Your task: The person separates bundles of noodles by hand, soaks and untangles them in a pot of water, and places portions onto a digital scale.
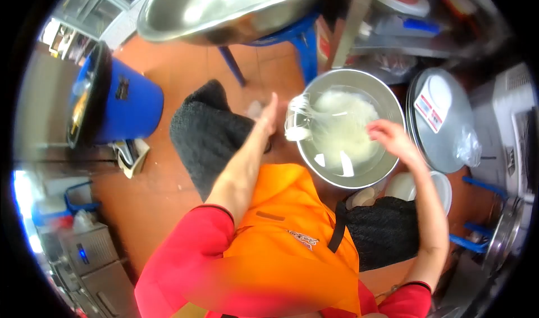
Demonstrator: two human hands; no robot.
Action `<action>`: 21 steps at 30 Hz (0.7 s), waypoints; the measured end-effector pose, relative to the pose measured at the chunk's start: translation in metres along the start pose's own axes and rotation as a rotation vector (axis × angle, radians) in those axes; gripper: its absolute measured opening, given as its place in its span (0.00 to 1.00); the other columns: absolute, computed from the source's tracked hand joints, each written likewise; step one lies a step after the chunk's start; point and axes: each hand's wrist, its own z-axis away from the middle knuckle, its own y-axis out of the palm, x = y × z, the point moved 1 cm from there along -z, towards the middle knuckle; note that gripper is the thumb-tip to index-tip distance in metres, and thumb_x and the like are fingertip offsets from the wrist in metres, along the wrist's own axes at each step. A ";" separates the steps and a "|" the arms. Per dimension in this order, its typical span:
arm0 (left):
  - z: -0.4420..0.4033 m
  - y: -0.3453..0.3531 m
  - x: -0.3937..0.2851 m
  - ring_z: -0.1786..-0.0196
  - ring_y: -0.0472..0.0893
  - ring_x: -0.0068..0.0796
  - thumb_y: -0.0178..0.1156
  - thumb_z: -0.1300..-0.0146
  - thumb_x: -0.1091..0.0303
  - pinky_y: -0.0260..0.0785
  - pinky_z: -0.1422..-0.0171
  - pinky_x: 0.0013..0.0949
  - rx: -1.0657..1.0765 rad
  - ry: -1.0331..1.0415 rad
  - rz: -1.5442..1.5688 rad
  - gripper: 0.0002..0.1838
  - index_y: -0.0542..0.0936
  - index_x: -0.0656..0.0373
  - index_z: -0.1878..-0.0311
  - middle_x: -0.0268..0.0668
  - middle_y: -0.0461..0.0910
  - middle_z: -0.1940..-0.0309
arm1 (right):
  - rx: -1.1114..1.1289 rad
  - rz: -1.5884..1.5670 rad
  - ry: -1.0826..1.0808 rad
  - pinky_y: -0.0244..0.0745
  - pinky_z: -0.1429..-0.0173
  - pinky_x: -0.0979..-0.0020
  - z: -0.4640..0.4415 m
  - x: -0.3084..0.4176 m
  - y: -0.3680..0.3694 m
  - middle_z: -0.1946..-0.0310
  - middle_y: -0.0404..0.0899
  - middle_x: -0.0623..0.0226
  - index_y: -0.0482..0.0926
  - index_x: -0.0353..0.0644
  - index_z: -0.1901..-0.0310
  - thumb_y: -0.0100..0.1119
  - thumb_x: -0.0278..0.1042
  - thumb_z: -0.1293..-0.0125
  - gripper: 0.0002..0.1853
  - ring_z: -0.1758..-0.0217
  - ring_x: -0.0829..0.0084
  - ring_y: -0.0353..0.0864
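Observation:
A round metal bowl (397, 102) stands in front of me, holding cloudy liquid and a pale mass of fine, noodle-like strands (343, 113). White strands (297, 131) bunch over its left rim. My left hand (269, 116) is just left of that bunch, seen edge-on with its fingers stretched out and nothing visible in it. Over the bowl's right side is my right hand (388, 137), its fingers curled together near the pale mass. Whatever those fingers may hold is too small to make out.
A large steel basin (236, 6) rests on a blue stool (306, 48) ahead. Left stands a blue bin (132, 102) with a black rim. Right of the bowl are round grey lids (449, 144) with a white kitchen scale (433, 102) on top, and white tubs (441, 189).

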 end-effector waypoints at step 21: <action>0.122 0.044 -0.017 0.63 0.80 0.27 0.59 0.37 0.45 0.75 0.56 0.30 0.189 0.022 0.189 0.27 0.76 0.64 0.53 0.36 0.80 0.68 | -0.205 0.434 -0.333 0.65 0.51 0.51 -0.061 0.072 0.170 0.64 0.75 0.59 0.82 0.52 0.55 0.54 0.28 0.42 0.14 0.56 0.57 0.76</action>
